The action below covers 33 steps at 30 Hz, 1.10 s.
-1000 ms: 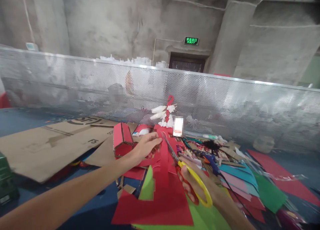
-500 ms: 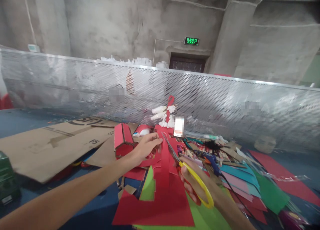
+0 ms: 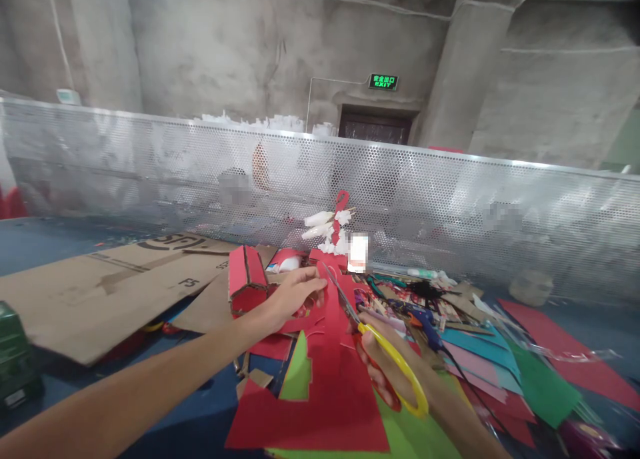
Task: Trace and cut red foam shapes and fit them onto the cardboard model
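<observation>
My right hand (image 3: 380,352) is closed around the handles of yellow-handled scissors (image 3: 393,356), whose metal blades point up and left. The blades lie at the upper part of a red paper strip (image 3: 330,326). My left hand (image 3: 300,289) pinches that strip's left edge near the blade tips. Beneath and nearer to me lies a red sheet (image 3: 305,416) with a cut-out edge, and a green sheet (image 3: 413,432) shows under it. A red box-like cardboard piece with a ridged top (image 3: 249,279) stands just left of my left hand.
Flattened brown cardboard (image 3: 115,292) covers the left. Coloured paper sheets (image 3: 480,356), a blue glue gun (image 3: 425,322) and scraps crowd the right. White flower-like decorations (image 3: 320,226) stand ahead, before a perforated metal screen (image 3: 200,159).
My left fingers have shifted very slightly up and to the right along the red strip. The scissors look almost unchanged in position.
</observation>
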### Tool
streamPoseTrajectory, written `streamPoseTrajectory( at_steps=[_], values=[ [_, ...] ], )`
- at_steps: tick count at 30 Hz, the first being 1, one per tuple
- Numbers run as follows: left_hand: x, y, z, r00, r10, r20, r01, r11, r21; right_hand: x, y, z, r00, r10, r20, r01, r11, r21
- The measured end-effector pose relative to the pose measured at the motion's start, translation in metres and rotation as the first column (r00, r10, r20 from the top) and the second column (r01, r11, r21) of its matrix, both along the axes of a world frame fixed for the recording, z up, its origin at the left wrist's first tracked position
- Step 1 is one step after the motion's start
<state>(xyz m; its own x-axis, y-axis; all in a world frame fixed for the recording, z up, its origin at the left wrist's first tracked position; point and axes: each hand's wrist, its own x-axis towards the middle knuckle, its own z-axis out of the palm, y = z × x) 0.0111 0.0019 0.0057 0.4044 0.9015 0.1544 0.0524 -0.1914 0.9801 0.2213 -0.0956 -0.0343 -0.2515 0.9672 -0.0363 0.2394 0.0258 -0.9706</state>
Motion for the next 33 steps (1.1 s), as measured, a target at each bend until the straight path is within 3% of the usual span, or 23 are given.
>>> streamPoseTrajectory(
  at_steps=[5,14,20,28,33],
  values=[
    [0.001,-0.004,0.002,1.000,0.001,0.000,-0.001,1.000,0.020,-0.004,-0.003,0.003,0.999,-0.036,0.008,0.036,0.998,0.043],
    [-0.004,0.002,0.003,1.000,0.021,0.015,-0.023,0.995,0.098,0.004,0.005,-0.006,1.000,-0.005,-0.021,0.006,0.999,0.054],
    [-0.004,0.005,-0.001,0.999,0.030,-0.029,-0.027,0.995,0.099,0.003,0.003,-0.006,0.998,0.000,-0.058,-0.002,0.999,-0.036],
    [-0.006,0.002,0.003,0.998,0.004,-0.066,0.003,0.994,0.111,0.004,0.006,-0.011,1.000,-0.019,-0.013,0.019,1.000,0.016],
    [-0.006,0.004,0.002,0.998,0.006,-0.057,0.000,0.995,0.104,0.001,0.002,-0.002,0.998,-0.061,-0.006,0.060,0.996,-0.059]
  ],
)
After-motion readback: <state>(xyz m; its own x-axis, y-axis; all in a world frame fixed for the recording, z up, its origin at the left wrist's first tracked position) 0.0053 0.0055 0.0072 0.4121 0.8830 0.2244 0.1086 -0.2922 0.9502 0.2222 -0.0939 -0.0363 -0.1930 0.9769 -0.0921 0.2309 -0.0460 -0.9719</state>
